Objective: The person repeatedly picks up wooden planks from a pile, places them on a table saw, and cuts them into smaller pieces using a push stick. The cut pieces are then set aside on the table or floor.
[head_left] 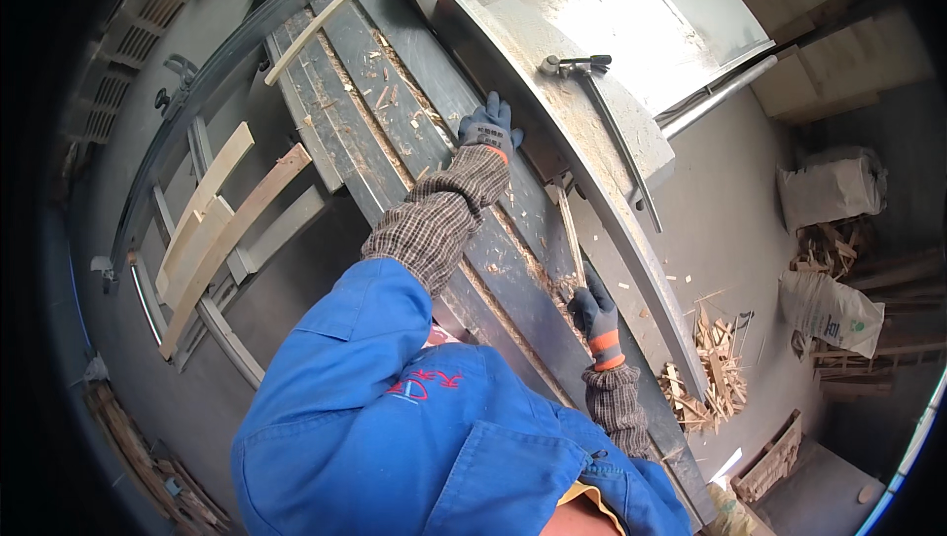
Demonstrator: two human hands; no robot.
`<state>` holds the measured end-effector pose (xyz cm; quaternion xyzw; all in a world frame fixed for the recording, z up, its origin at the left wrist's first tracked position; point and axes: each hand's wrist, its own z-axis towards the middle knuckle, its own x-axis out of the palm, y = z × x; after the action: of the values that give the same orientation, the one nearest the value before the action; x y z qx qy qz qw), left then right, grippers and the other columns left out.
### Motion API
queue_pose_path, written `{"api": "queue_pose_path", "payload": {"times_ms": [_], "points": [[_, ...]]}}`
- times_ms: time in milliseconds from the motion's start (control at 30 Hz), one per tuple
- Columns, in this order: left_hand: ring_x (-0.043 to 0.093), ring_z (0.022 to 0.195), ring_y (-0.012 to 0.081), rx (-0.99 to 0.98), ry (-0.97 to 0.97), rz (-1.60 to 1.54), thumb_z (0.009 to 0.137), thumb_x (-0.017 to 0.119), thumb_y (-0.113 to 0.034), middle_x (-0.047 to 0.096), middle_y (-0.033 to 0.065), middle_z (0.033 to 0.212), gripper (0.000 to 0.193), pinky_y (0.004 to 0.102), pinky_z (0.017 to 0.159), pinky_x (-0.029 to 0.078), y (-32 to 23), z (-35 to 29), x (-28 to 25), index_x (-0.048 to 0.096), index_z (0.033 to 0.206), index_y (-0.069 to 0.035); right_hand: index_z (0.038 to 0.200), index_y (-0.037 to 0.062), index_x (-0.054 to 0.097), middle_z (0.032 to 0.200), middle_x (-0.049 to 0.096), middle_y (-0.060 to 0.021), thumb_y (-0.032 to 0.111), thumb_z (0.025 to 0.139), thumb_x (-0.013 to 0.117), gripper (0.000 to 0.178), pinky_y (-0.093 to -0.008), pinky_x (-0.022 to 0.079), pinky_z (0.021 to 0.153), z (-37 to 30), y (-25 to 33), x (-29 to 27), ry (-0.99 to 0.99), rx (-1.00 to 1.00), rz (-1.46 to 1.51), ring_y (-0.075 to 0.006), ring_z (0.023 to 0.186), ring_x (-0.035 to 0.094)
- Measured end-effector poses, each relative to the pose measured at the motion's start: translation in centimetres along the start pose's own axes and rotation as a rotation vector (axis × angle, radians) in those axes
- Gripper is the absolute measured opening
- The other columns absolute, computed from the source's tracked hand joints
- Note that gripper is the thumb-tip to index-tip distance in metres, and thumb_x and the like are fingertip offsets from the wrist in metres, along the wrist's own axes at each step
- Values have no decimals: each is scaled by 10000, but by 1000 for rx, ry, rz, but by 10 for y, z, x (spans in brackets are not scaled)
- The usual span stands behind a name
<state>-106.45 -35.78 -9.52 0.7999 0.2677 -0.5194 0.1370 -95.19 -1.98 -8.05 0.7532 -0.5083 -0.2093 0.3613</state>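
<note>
My left hand [487, 129], in a grey-blue glove with an orange cuff, lies on the dark metal table [395, 72] of what looks like a sliding table saw. Its fingers are spread, close to the long metal fence [552, 132], and no workpiece shows in it. Nearer my body, my right hand [595, 315], gloved alike, is closed at the near end of a thin wooden strip [571, 235]. That strip runs along the table beside the fence, its far end by a small metal piece that may be the blade or its guard. The right fingertips are partly hidden.
Sawdust and chips fill the table grooves. A loose batten [309, 37] lies across the far left of the table. Several boards [237, 230] rest on the side frame at left. A metal rod with a clamp [621, 142] stands right of the fence; offcuts [705, 373] are heaped beyond.
</note>
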Motion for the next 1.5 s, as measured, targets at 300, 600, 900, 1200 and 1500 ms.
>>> {"api": "queue_pose_path", "payload": {"times_ms": [300,600,900,1200,1500], "points": [[333,1335,188,-46,34,112,947,349,-456,72,57,1544,632,396,946,446,7,26,8,176,1461,-133,1348,123,466,670,551,14,197,875,558,488,-196,292,436,3,11,2,15,-4,2,-49,495,420],[396,1298,237,-50,37,73,932,395,-450,80,91,1539,646,389,939,453,23,41,-11,202,1447,-110,1341,111,470,653,560,-10,177,866,552,487,-198,286,412,32,29,28,79,7,12,-55,459,417],[89,1409,294,106,172,335,833,653,-236,158,75,1516,615,466,861,509,42,66,-55,393,1375,-105,1325,97,479,626,548,-27,186,852,524,483,-209,289,384,66,46,73,110,-56,34,-65,423,403],[487,1218,281,-10,122,-7,827,652,-226,226,107,1500,689,428,861,510,39,64,-26,305,1400,-66,1312,120,501,618,569,-22,202,841,587,486,-213,302,383,65,52,87,62,-55,46,-68,417,426],[563,1116,280,78,303,127,833,643,-191,502,112,1282,507,379,866,509,22,-7,-98,477,1290,-48,1307,134,511,696,548,9,61,819,597,501,-234,329,397,97,79,133,43,-35,120,-100,468,471]]}}
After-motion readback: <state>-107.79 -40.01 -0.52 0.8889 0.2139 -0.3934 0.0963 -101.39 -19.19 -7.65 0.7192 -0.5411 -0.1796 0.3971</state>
